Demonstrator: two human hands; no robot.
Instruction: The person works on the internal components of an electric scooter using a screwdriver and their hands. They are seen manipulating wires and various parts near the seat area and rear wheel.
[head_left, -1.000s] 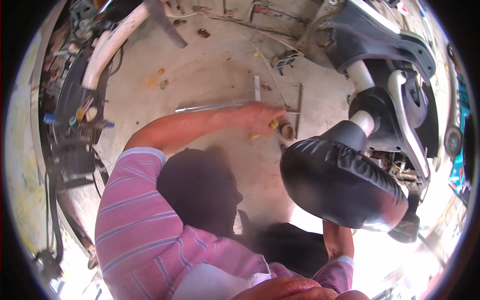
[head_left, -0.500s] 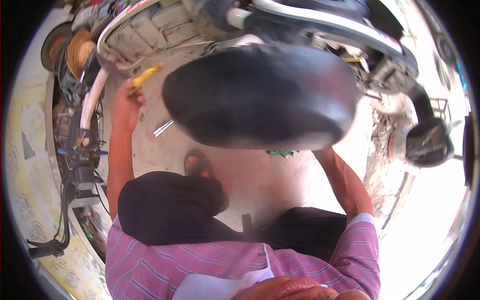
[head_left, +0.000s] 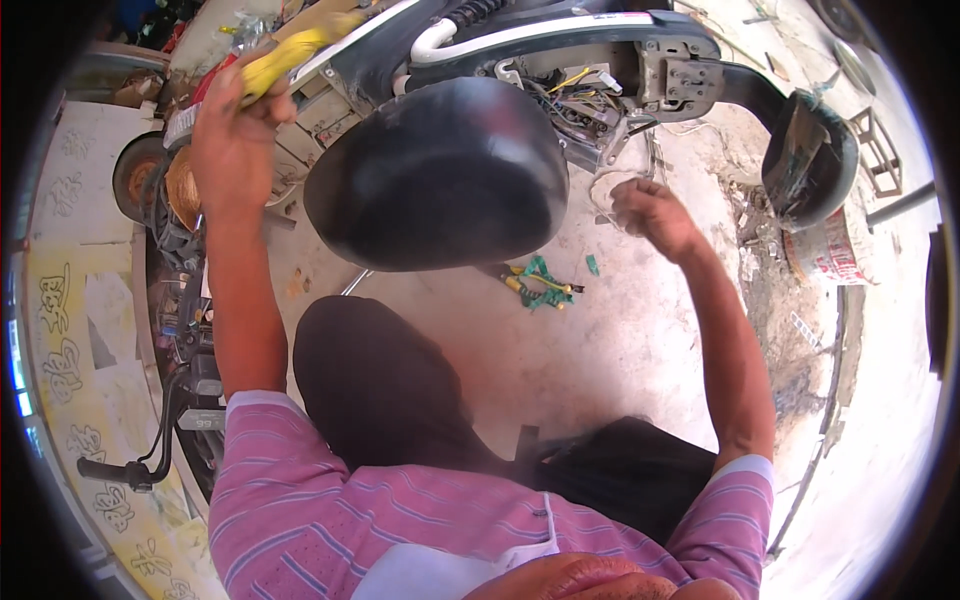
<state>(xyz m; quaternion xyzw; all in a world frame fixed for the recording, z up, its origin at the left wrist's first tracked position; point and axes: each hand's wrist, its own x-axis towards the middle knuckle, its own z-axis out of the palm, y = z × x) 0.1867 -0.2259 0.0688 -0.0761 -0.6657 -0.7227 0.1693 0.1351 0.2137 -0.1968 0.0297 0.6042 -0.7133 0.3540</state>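
My left hand [head_left: 238,130] is raised at the far left, its fingers closed round a long yellow tool [head_left: 285,66]. The tool's far end is smeared, so its exact kind does not show. My right hand [head_left: 655,215] is curled like a fist right of the black scooter seat [head_left: 440,175], apart from it. A thin pale loop shows beside these fingers; whether they pinch it or anything else is hidden. Seen between my hands, the seat hides part of the scooter frame [head_left: 560,45] behind it. Bundled wires [head_left: 585,110] lie exposed in the frame.
Pliers with yellow and dark handles [head_left: 515,282] lie on the floor among green scraps [head_left: 545,290]. A handlebar grip [head_left: 115,470] and other vehicle parts line the left side. At right are a dark mudguard-like part [head_left: 810,160] and a pale sack [head_left: 830,245].
My left hand has risen farther out with the yellow tool. My right hand, hidden by the seat before, now shows to its right. The seat looks smaller and lies farther left in view.
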